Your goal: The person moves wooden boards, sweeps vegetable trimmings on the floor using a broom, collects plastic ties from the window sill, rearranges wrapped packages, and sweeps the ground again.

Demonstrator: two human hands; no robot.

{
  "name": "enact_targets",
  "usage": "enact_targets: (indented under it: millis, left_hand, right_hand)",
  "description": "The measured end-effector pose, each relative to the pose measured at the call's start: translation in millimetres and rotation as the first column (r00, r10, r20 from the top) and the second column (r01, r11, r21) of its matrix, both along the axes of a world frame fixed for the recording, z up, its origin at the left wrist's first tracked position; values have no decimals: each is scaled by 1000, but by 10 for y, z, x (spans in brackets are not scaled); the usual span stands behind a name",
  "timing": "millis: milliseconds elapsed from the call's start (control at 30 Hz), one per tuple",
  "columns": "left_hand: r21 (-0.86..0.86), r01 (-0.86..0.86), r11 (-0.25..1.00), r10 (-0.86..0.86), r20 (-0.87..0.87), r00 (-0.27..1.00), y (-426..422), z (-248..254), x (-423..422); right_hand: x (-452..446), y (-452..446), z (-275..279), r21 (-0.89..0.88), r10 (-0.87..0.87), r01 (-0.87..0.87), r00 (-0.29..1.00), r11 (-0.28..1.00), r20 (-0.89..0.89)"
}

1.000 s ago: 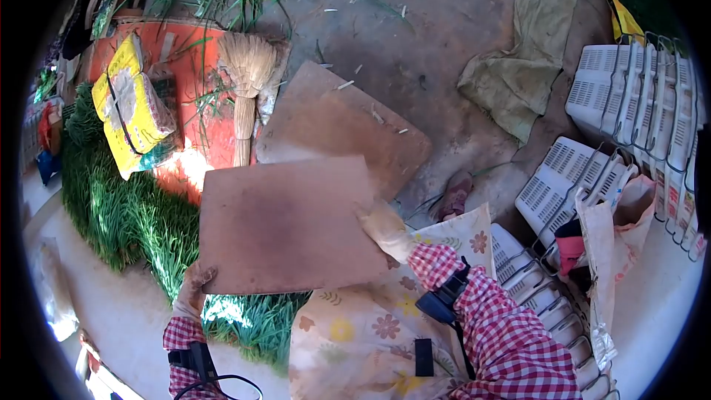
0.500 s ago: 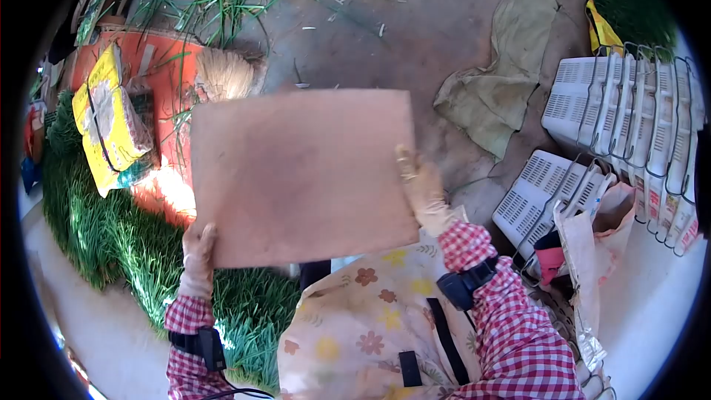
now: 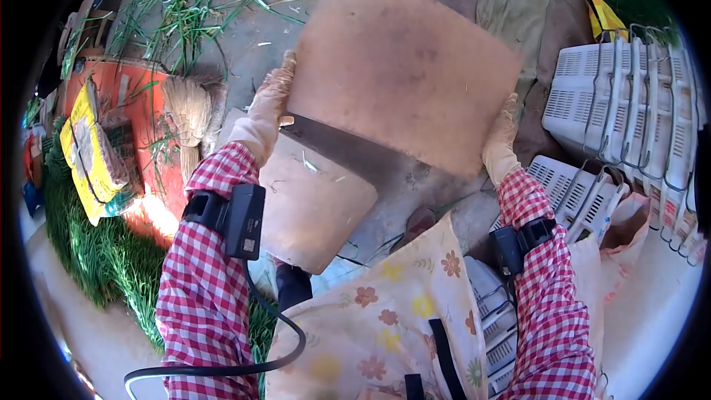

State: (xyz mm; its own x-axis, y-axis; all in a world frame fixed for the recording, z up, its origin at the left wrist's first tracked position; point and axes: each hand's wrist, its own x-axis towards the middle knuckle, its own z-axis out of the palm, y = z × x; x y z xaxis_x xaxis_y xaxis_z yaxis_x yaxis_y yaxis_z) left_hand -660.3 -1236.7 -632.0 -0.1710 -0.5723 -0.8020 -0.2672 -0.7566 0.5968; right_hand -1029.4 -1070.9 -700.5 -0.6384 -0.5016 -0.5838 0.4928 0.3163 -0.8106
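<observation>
A brown rectangular board is held up at the top centre, tilted, between both gloved hands. My left hand grips its left edge, fingers closed along it. At the board's lower right edge, my right hand is closed on it. Below and to the left, a second, lighter board lies over the floor, partly behind the left wrist. The undersides of both boards are hidden.
Green grass-like bundles lie at the left, beside an orange sheet with a yellow package and a straw broom. White crates stand at the right. A greenish cloth and loose green stalks lie on the floor.
The held board has moved up and to the right and turned clockwise. Both hands have moved forward with it, and the second board below has come back into view.
</observation>
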Motion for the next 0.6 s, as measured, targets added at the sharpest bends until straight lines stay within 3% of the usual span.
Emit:
enact_targets:
  millis: [33,133,200,267,400,433,500,533,600]
  left_hand:
    - [-61,15,998,-10,80,997,31,-299,13]
    - [59,157,986,-165,178,970,19,-909,60]
    - [-47,135,990,-137,-26,990,120,-1555,252]
    - [60,-130,990,142,-280,949,326,-1314,83]
    - [66,-168,984,181,-313,932,496,-1436,228]
    - [130,-156,979,193,-346,918,505,-1337,232]
    - [61,-186,981,196,-340,920,602,-1098,360]
    - [24,-204,979,200,-340,919,682,-970,452]
    - [22,-174,985,169,-390,905,922,-685,742]
  right_hand:
    - [115,-11,33,58,-6,13,992,998,-124]
    - [214,-4,-148,143,-6,47,960,989,-279]
    - [43,42,-617,129,-19,61,952,990,-306]
    - [-161,47,-990,241,85,-31,973,970,-216]
    - [42,-43,-940,214,219,-168,944,962,-245]
    - [59,-38,-959,200,239,-202,954,959,-184]
    - [62,-21,-951,167,280,-267,958,949,-62]
    - [19,64,-1015,340,441,-360,875,869,-201]
    - [-42,349,-1127,673,741,-393,569,627,-357]
